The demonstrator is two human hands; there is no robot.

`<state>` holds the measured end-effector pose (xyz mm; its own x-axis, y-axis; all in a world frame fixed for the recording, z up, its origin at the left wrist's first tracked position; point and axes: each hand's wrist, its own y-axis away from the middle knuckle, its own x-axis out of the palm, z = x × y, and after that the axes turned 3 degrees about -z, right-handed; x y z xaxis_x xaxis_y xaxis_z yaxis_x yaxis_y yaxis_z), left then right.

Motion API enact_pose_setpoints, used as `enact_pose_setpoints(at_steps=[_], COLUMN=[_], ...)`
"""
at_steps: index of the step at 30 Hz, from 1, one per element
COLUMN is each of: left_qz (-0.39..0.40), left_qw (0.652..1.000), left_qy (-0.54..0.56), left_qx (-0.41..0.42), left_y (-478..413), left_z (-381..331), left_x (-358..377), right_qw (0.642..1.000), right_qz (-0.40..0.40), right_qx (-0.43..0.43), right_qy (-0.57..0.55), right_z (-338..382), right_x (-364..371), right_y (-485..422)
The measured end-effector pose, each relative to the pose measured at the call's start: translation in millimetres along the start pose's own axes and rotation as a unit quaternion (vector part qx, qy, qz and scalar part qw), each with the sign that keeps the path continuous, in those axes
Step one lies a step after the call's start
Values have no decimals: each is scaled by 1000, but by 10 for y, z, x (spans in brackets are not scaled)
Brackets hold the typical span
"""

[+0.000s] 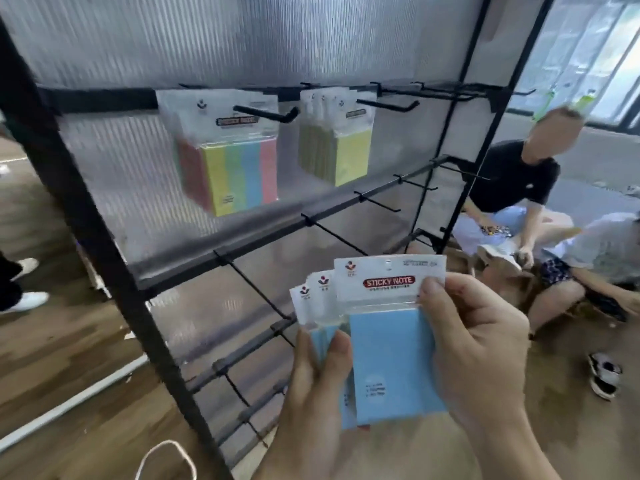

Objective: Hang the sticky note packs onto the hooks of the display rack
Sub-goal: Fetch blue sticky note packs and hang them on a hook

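step: readying blue packs (388, 344) | left hand (311, 393), right hand (481, 348) both gripping packs | next: thread hole onto free hook (332, 233)

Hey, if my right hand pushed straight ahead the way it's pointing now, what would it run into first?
Probably a bare hook on the second rail, above the blue pack that the right hand holds; depth is hard to judge.
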<state>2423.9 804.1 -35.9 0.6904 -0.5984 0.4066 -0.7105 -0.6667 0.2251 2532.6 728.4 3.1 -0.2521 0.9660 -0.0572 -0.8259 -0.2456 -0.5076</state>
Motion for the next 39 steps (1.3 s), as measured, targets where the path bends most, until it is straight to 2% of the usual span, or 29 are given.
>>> enact_pose_setpoints(at_steps=[5, 12, 19, 25, 31, 33, 39], left_qz=[-59, -117, -105, -119, -185, -217, -286], left_qw=[996, 985, 975, 974, 964, 957, 927], left_qy=[31, 51, 73, 69, 70, 74, 92], left_qx=[51, 117, 182, 178, 177, 179, 225], left_y=[-416, -1086, -1741, -2174, -2431, -2485, -2637], left_z=[79, 67, -30, -5, -17, -30, -90], left_x=[796, 1311, 1655, 1935, 2119, 2175, 2374], right_qw=[998, 991, 980, 976, 958, 947, 942], right_qz=[58, 93, 119, 88, 78, 73, 64], right_qx=[-11, -57, -128, -168, -145, -170, -239], right_qy=[-33, -75, -97, -107, -235, -262, -228], right_z=[-327, -652, -930, -1150, -1240, -1245, -1417], right_x=[-355, -312, -158, -119, -104, -120, -120], right_y=[-809, -1665, -2394, -2952, -3276, -3402, -3787])
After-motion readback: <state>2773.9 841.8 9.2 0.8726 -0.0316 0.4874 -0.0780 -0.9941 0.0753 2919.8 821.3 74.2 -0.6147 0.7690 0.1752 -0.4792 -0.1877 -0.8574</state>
